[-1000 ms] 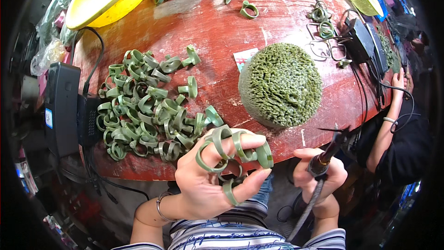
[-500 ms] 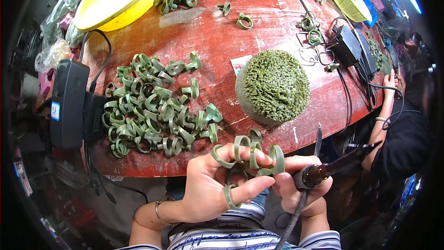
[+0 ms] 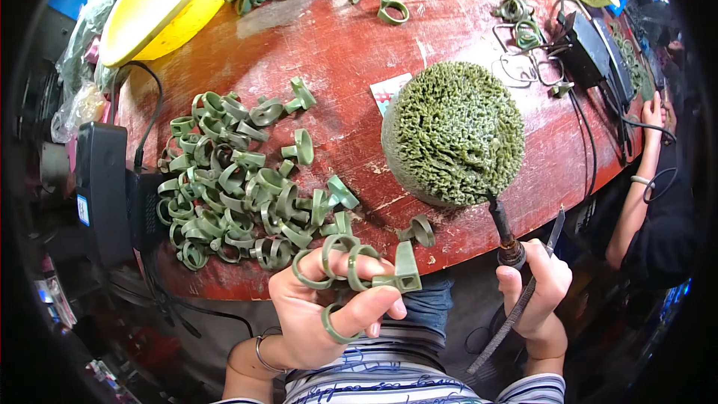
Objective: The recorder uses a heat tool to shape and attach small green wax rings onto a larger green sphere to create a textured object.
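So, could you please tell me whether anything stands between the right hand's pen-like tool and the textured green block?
Nothing visible does: the pen-like tool in the right hand seems to touch the near edge of the textured green block. A loose green ring lies to the left, out of that line.

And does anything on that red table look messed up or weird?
A bit! The red table has pale scuffs, as if its paint rubbed off. The green lump has a ragged, pitted top. One green ring sits alone near the front edge, apart from the big heap of rings, so it looks stray.
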Motion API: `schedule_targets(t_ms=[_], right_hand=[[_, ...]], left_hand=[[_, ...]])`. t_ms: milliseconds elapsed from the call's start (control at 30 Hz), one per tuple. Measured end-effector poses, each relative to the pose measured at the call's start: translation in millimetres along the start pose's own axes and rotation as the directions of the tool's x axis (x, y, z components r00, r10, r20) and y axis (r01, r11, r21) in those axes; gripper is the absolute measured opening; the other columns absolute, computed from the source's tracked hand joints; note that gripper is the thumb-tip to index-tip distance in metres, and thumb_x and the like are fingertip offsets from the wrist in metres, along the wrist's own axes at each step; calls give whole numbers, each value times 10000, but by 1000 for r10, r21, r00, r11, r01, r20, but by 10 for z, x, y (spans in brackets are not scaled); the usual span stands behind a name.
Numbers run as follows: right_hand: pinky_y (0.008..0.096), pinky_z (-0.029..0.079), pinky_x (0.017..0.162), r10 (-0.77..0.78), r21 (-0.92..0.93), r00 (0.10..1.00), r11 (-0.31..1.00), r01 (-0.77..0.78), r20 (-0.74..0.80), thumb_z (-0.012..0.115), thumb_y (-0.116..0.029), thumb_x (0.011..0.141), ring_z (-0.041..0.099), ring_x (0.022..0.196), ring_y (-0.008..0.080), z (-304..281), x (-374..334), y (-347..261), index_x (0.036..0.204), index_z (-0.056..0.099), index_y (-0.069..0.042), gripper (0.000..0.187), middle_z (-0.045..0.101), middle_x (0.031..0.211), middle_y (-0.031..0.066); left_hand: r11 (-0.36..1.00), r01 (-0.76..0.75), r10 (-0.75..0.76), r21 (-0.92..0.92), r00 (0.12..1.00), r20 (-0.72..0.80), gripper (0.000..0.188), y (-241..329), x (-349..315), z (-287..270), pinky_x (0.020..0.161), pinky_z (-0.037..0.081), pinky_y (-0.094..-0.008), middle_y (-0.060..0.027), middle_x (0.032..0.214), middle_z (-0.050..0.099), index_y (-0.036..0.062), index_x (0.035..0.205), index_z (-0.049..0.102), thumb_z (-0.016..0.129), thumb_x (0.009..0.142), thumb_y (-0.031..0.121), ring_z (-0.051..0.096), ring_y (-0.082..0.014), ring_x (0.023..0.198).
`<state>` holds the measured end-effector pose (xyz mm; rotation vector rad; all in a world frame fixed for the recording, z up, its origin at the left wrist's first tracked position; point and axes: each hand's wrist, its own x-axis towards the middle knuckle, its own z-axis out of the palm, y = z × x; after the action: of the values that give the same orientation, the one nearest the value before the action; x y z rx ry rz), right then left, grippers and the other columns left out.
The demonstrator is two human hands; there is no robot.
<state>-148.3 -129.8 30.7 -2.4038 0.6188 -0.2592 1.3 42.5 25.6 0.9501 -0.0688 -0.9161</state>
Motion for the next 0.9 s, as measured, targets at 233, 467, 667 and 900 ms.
schedule_targets(t_ms=[233, 467, 667, 900], right_hand=[[286, 435, 456, -29, -87, 1000, 996, 29, -1, 742, -265, 695, 557, 490, 225, -32, 58, 36, 875, 601, 30, 373, 533, 610, 88], [285, 441, 457, -208, 177, 970, 967, 184, 128, 776, -303, 627, 558, 497, 201, 60, 157, 57, 781, 604, 5, 385, 545, 605, 68], [269, 420, 436, -248, 76, 955, 968, 238, 164, 772, -323, 606, 527, 469, 188, 75, 214, 48, 761, 588, 7, 408, 474, 556, 48], [267, 401, 411, -264, 28, 951, 964, 263, 163, 763, -347, 610, 504, 442, 172, 83, 221, 56, 746, 583, 2, 416, 448, 530, 35]], left_hand=[[998, -65, 65, 6, 998, -15, 206, -44, 1, -76, 444, 502, -237, -172, 828, 610, 11, 958, 526, 585, 781, -75, 628, -195, 634], [998, -65, 64, -22, 997, -51, 243, -71, -28, -103, 461, 515, -249, -165, 872, 605, 55, 996, 522, 569, 792, -70, 629, -210, 670], [998, -55, 54, -22, 998, -40, 228, -63, -42, -89, 471, 518, -253, -184, 863, 610, 35, 997, 526, 584, 796, -55, 630, -212, 671], [992, 15, 10, 122, 980, -198, 263, -31, -8, 23, 327, 403, -205, -141, 801, 607, 118, 911, 535, 724, 750, 204, 577, -183, 507]])
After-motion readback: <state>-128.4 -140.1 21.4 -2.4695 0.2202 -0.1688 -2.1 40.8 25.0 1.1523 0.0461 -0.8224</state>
